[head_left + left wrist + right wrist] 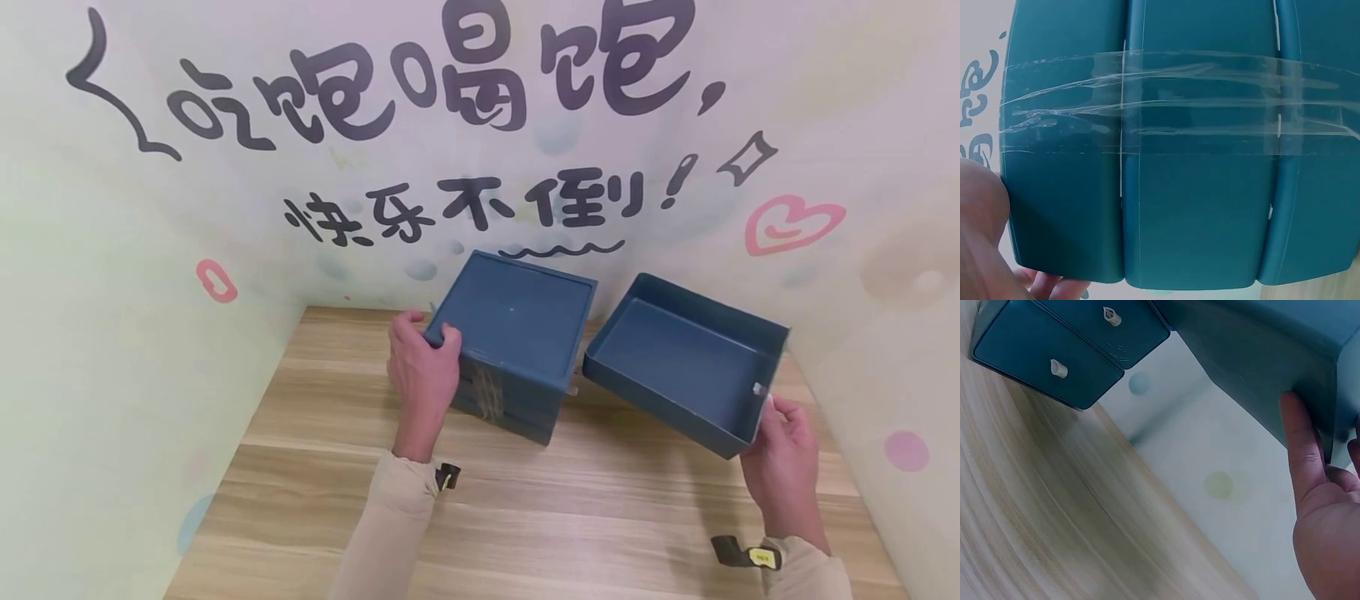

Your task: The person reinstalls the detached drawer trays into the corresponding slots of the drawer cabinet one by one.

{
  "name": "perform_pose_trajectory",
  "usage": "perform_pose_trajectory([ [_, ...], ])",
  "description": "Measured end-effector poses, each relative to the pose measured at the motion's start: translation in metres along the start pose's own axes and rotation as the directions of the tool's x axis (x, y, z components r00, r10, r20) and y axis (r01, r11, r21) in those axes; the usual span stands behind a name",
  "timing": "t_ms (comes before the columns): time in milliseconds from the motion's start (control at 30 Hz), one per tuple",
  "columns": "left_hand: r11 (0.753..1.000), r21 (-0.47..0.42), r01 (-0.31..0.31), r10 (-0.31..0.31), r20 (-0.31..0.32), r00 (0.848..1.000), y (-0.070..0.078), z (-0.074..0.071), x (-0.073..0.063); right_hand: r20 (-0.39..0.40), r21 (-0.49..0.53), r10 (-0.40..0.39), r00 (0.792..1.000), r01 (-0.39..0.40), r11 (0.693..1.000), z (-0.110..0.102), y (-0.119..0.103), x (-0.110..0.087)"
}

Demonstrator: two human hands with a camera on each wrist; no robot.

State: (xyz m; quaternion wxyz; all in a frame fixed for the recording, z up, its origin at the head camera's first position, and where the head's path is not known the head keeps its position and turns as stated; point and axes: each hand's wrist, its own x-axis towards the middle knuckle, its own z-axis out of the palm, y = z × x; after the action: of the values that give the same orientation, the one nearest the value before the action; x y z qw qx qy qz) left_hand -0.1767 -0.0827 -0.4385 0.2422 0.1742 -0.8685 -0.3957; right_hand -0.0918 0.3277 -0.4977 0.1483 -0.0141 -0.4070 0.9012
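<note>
A dark blue drawer box (517, 312) stands on the table, with clear tape (1197, 103) stretched across its side in the left wrist view. My left hand (426, 367) grips its left edge, thumb on the top and fingers round the side. My right hand (786, 458) holds a blue pulled-out drawer (675, 358) by its near right corner, raised and tilted above the table. The drawer's inside is bare, and a small whitish piece (759, 388) sits on its right end. In the right wrist view, the box's drawer fronts (1041, 353) carry white knobs (1059, 369).
The wood-grain table (315, 483) stretches in front of the box and the drawer. Behind it rises a pale wall (360, 283) with black lettering and coloured shapes; similar walls close in at the left and right.
</note>
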Motion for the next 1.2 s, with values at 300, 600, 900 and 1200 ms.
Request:
perform_pose_trajectory([
  [300, 0.999, 0.031, -0.009, 0.009, -0.007, 1.000, -0.002, 0.000, -0.005, 0.033, 0.031, 0.033, 0.999, -0.034, 0.999, 0.003, -0.001, 0.002],
  [600, 0.998, 0.058, -0.001, 0.000, 0.006, 1.000, -0.002, -0.002, -0.008, 0.056, 0.035, 0.049, 0.997, -0.051, 0.998, 0.006, -0.002, 0.004],
  [900, 0.997, 0.074, 0.025, -0.026, 0.010, 1.000, 0.000, -0.003, -0.012, 0.081, 0.057, 0.050, 0.995, -0.055, 0.997, 0.007, -0.003, 0.006],
  [1200, 0.996, 0.088, 0.015, -0.016, 0.011, 1.000, 0.000, -0.004, -0.015, 0.096, 0.063, 0.045, 0.994, -0.051, 0.997, 0.010, -0.002, 0.008],
])
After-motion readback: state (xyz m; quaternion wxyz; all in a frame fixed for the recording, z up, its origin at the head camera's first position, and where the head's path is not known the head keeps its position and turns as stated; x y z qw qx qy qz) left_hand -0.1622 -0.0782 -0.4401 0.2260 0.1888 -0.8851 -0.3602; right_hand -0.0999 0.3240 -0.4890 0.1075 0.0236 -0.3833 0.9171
